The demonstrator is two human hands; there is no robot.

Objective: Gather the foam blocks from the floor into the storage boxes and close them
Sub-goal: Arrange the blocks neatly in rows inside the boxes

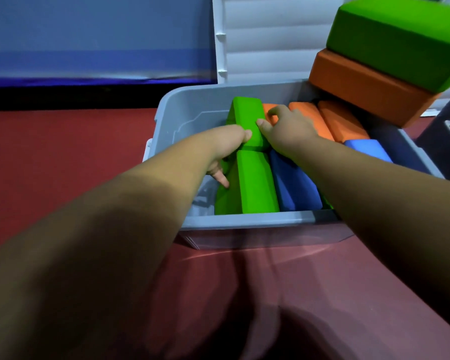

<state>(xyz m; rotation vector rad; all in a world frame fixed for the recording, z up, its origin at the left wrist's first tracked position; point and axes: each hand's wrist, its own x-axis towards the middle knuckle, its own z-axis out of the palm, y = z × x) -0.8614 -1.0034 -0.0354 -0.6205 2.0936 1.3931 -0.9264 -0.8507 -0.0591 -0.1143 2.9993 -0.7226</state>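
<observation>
Storage box (244,222) on red floor (63,165), lid off, approx. two-thirds packed. Inside: near green block (256,185) on edge at L-centre, blue blocks (294,188) just beside it to the R, orange blocks (340,120) in far R part. Far green block (246,118) sits end-to-end w/ the near one, far end tilted up, not yet seated. Left hand (229,152) grips its near end: thumb on top, fingers curled down the L side, one fingertip touching a lower green piece. Right hand (289,128) mostly flat, holds nothing: thumb pressed to the block's R edge, fingers spread on an orange block next to it.

Progress, by my reading: mid-to-late for this box. Most blocks in view are in; current step = wedging far green block down into the row. Left to do: stacked green block (400,40) on stacked orange block (369,87), both perched at the box's far R corner, above the rim, not packed. Then lid on. Other boxes or loose blocks on floor: none in view, can't say.

Surroundings: white ribbed panel (270,35) upright behind box, poss. the lid, can't confirm. Blue wall (89,35) beyond floor at L. In the way: R side of box looks full, L side has room, so the perched pair prob. needs re-stacking or lid won't shut. Forearms hide the box's near R corner.
</observation>
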